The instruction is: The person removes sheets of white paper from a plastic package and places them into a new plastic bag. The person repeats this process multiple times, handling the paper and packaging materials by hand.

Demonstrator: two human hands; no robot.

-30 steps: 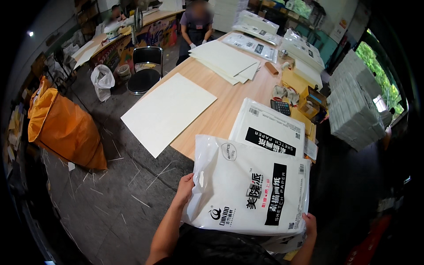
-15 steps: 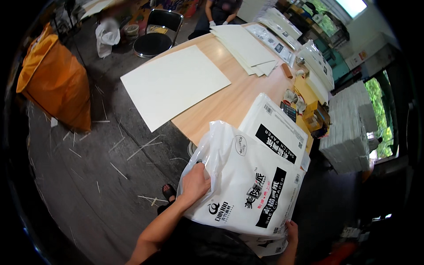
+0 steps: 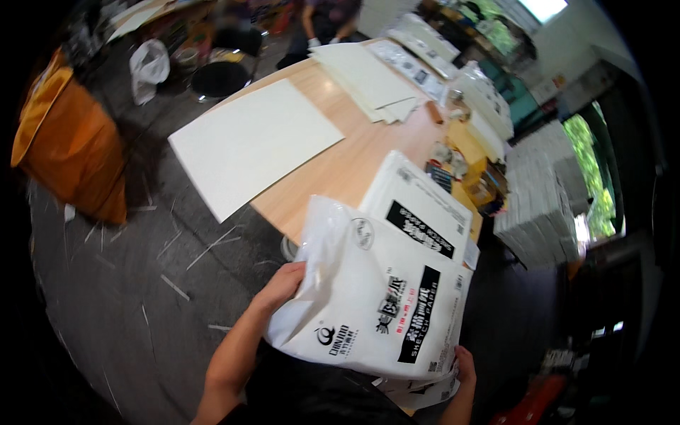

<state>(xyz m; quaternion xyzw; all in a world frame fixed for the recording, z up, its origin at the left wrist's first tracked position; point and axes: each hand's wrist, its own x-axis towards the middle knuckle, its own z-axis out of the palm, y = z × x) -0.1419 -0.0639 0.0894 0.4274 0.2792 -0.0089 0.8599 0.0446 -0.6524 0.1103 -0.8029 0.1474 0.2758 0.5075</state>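
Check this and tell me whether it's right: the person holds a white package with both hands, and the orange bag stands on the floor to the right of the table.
The side is wrong: the head view shows the orange bag standing on the floor to the left of the table. The left hand and right hand do hold the white package.

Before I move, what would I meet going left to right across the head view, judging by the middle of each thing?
Orange sack, white plastic carrier bag, left hand, printed white plastic packet, right hand, tall grey-white stack.
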